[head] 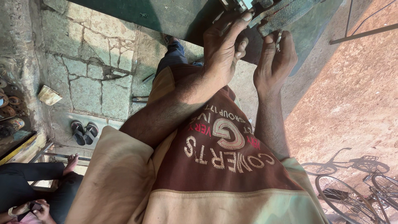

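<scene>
Both hands work at a rusty metal block (282, 14) on the green desk (174, 16). The left hand (222, 52) presses against the block's near edge, fingers curled over a small part I cannot make out. The right hand (275, 60), just beside it under the block, pinches a thin metal piece (278, 38). Sandals (83, 132) lie on the stone floor (91, 62), well away from the block.

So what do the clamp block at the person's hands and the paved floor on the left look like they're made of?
The clamp block looks like metal, probably iron or steel: dull grey, rough, rust-brown patches. The left hand and right hand are up against it. The paved floor looks like cut stone slabs, worn and dusty, with cracked joints.
</scene>
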